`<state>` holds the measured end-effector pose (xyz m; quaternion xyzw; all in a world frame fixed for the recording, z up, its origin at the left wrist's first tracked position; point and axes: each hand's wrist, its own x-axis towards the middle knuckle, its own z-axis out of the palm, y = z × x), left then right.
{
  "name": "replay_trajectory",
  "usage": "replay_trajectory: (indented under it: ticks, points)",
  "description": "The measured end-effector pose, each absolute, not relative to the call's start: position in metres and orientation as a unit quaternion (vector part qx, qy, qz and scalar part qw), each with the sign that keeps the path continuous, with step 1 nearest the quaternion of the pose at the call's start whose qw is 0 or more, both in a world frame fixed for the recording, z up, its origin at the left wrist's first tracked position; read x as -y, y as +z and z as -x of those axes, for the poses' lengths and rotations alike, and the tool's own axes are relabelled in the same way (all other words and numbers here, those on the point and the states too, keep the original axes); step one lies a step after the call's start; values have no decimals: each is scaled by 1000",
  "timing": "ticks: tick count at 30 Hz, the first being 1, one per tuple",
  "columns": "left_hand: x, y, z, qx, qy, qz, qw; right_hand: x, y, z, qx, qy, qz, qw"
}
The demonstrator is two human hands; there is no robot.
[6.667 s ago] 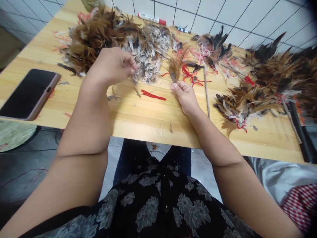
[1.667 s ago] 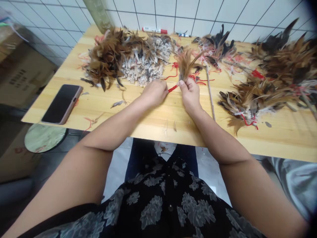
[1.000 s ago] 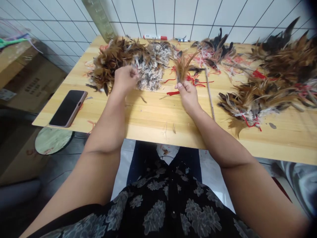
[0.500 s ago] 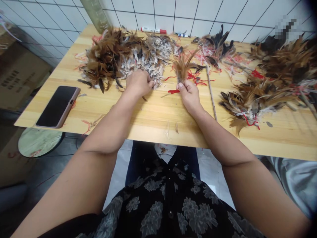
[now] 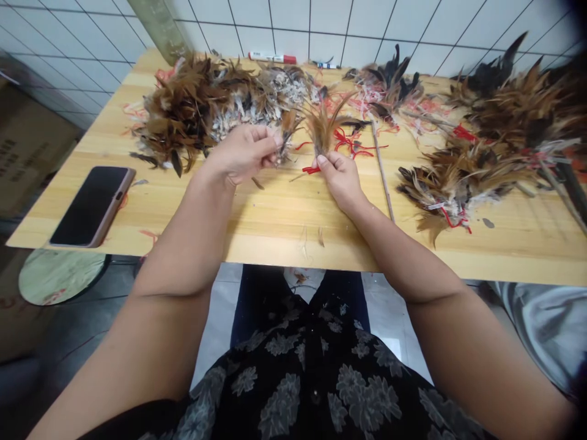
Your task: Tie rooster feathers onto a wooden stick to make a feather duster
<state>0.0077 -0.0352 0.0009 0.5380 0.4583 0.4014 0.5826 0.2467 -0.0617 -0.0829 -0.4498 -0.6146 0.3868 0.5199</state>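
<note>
**A:** What do the hands have?

**B:** The right hand [image 5: 339, 180] pinches a feather bundle [image 5: 323, 125] by its quills, with the fanned tips pointing away from the person. A red string [image 5: 310, 170] lies at its thumb; I cannot tell if they touch. The left hand [image 5: 238, 153], just beside it, has its fingers closed narrowly on a small tuft [image 5: 287, 125], which it holds above the table [image 5: 275, 226] and angled toward the bundle.

**A:** How far along does the work look?

**B:** Somewhere in the middle, I'd judge. To the right of the right hand lie tied bundles [image 5: 458, 177] with red ties showing, and they look finished. Beyond the left hand sits a big loose feather pile [image 5: 192, 110], all unbound. The bundle in hand looks thin, and I see no tie around it.

**A:** Any containers?

**B:** Only a cardboard box [image 5: 22, 153], far to the left of the left hand and lower than the tabletop. What is in it is hidden. The feathers lie straight on the wood. A phone [image 5: 92, 205] lies left of the left forearm, and a thin stick [image 5: 381, 171] lies just right of the right hand. There are spare red strings [image 5: 348, 140] just beyond the right hand.
</note>
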Motion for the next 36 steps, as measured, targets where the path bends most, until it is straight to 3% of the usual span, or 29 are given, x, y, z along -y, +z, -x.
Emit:
replay_trajectory:
  ticks: [7, 22, 36]
  points:
    - [48, -11, -38, -399, 404, -492, 660, 68, -78, -241, 603, 419, 451, 508]
    - [51, -31, -52, -367, 410, -495, 672, 65, -81, -240, 614, 374, 506, 476]
    - [50, -22, -47, -366, 415, -452, 700, 68, -76, -239, 581, 416, 496, 493]
